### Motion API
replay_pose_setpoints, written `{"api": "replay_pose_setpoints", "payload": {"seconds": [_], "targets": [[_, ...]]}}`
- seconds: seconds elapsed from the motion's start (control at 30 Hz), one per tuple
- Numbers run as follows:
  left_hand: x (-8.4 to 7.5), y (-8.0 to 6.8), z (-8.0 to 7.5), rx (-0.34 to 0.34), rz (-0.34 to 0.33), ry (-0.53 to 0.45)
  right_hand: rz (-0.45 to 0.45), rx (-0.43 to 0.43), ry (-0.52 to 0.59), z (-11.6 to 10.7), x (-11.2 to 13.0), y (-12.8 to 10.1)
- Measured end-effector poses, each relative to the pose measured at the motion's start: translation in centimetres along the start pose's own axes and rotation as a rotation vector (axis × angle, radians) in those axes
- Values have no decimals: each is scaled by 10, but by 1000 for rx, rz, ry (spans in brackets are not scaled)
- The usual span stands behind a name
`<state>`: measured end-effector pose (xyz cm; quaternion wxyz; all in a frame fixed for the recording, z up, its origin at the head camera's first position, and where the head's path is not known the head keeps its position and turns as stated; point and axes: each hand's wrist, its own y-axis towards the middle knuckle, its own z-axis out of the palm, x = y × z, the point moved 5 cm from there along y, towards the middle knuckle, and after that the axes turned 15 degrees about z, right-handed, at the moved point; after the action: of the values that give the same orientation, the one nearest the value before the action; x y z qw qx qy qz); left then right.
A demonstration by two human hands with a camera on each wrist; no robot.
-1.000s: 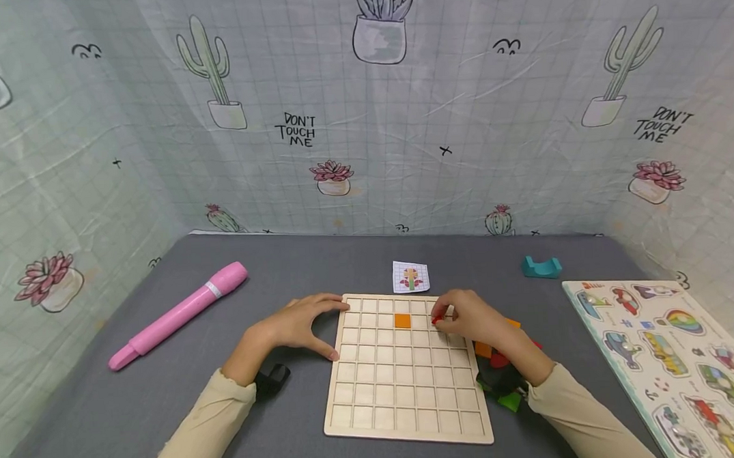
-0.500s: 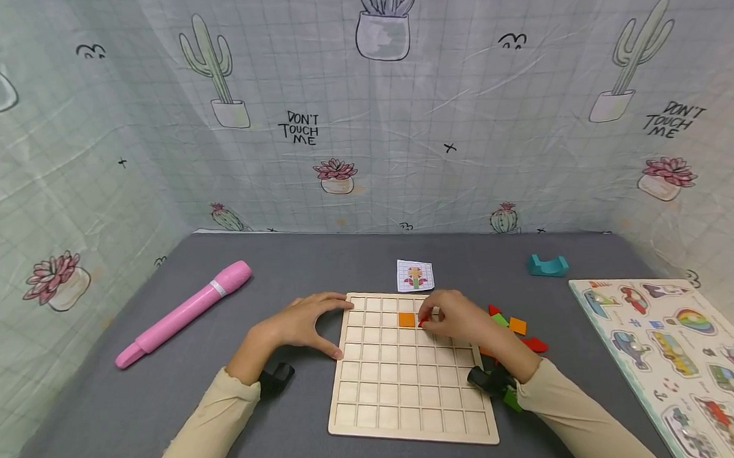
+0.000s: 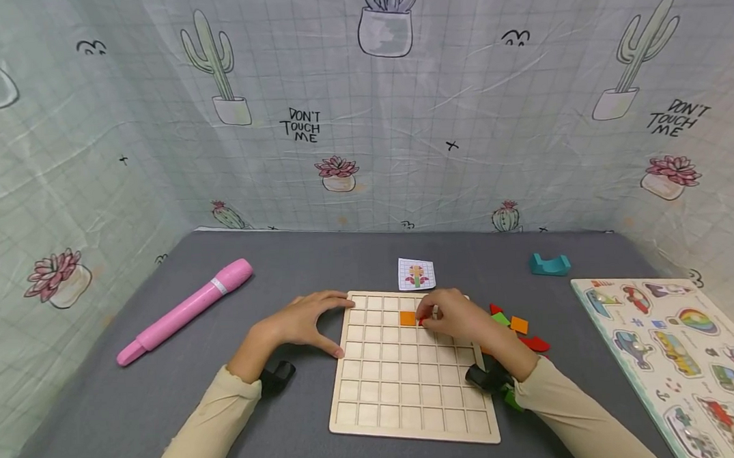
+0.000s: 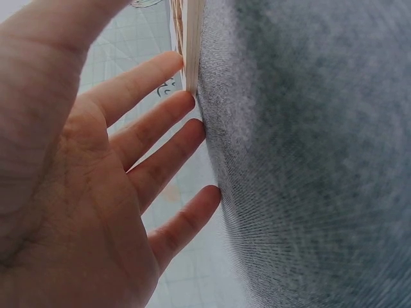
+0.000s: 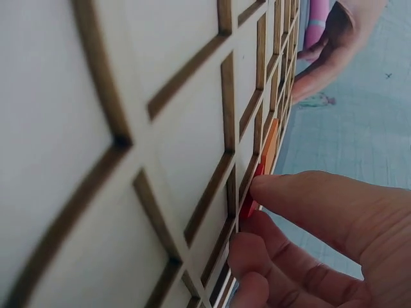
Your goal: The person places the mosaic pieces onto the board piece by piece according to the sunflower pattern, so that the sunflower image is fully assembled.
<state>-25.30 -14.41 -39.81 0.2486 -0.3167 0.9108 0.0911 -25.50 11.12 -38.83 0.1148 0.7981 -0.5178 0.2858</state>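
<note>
A wooden grid board (image 3: pixel 405 391) lies on the grey table, with an orange square (image 3: pixel 407 318) set in one cell of its second row. My right hand (image 3: pixel 457 315) pinches a small red piece (image 5: pixel 249 204) between thumb and fingers, at the cell just right of that square. The piece's outline is mostly covered by the fingertips. My left hand (image 3: pixel 300 322) touches the board's left edge, its fingers spread and fairly straight. In the left wrist view, fingertips (image 4: pixel 186 99) rest against the board's side.
A small card (image 3: pixel 416 274) with a flower pattern lies behind the board. Loose red, green and orange pieces (image 3: pixel 519 325) lie partly beneath the right forearm. A pink tube (image 3: pixel 186 312) is at left, a teal cradle-shaped block (image 3: pixel 550 265) and picture puzzle (image 3: pixel 667 352) at right.
My right hand has moved left with the red piece, to beside the orange square, uncovering more loose pieces. The left hand has stayed at the board's edge. The head view shifted slightly.
</note>
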Motion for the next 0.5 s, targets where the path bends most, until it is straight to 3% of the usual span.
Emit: {"api": "replay_pose_setpoints", "payload": {"seconds": [0.3, 0.5], "targets": [[0, 1, 2, 6, 0, 0, -9, 0, 22, -1, -3, -3], [1, -1, 1, 0, 0, -7, -5, -49, 55, -14, -12, -10]]}}
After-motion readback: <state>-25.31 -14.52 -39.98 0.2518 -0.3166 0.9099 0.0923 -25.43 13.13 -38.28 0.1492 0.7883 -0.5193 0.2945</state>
